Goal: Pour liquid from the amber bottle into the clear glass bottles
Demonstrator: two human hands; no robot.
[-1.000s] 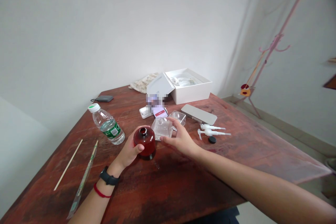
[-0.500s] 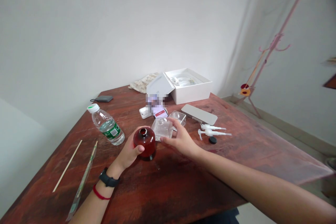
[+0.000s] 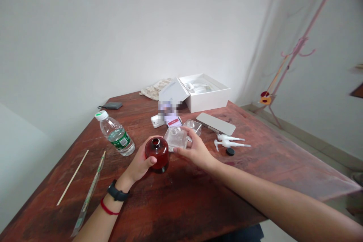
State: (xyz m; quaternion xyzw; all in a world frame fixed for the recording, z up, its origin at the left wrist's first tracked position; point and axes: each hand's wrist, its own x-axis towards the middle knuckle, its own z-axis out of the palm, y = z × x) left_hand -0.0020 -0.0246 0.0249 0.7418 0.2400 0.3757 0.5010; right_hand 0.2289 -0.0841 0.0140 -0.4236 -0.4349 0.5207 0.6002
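My left hand [image 3: 139,165] is wrapped round a round, dark red glass bottle [image 3: 157,154] with an open neck, standing on the wooden table [image 3: 198,200]. My right hand [image 3: 195,151] grips a clear square glass bottle [image 3: 176,138] just behind and to the right of the red one, thumb on its near side and fingers over its far edge. A second clear square bottle [image 3: 193,125] stands right behind it.
A plastic water bottle [image 3: 115,134] stands to the left, with a wooden stick [image 3: 72,177] and a wrapped stick [image 3: 91,191] near the left edge. Two white pump heads [image 3: 230,141], a black cap [image 3: 230,151], a grey flat case [image 3: 215,123] and an open white box [image 3: 204,93] lie behind.
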